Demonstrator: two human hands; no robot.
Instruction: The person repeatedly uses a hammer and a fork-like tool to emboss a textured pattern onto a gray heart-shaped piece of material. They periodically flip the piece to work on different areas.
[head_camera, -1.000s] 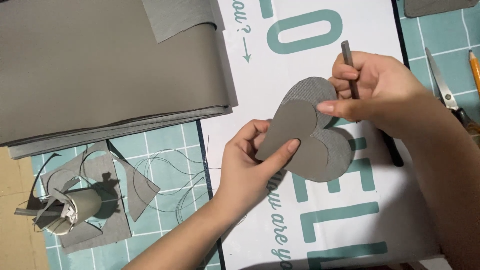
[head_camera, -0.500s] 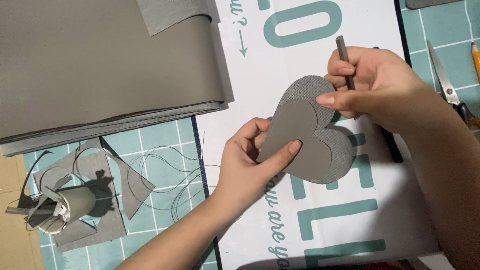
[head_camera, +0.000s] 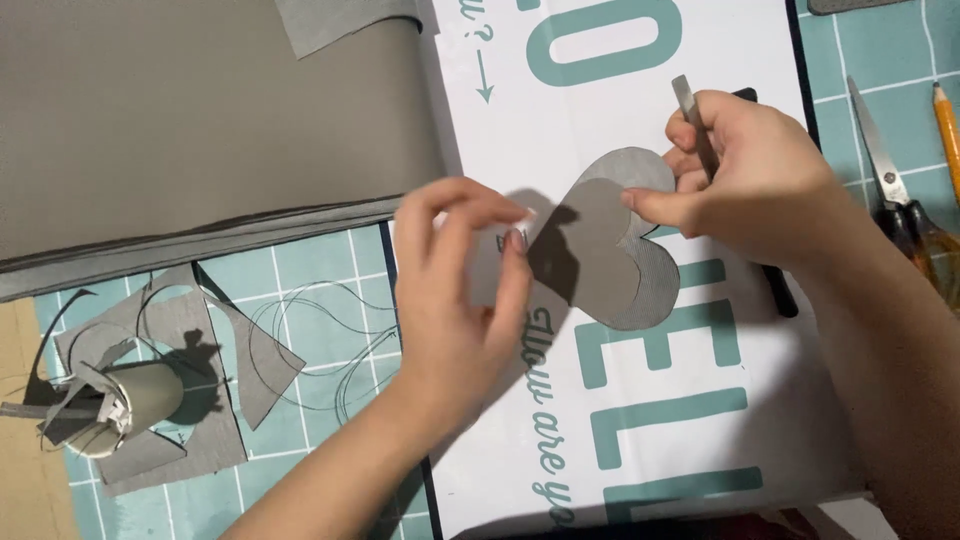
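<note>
Two stacked grey heart-shaped fabric pieces lie over a white printed sheet. My right hand pinches their right lobe with thumb and forefinger. A thin grey marking stick is tucked upright between its fingers. My left hand hovers just left of the hearts, blurred, with curled fingers apart and nothing in them. It casts a shadow on the hearts' left edge.
A folded stack of grey fabric fills the upper left. Grey offcuts, loose threads and a small roll lie on the teal cutting mat. Scissors and an orange pencil lie at the right edge. A black pen lies under my right wrist.
My left hand has let go of the hearts and lifted away to the left. My right hand keeps its pinch and has moved slightly up.
</note>
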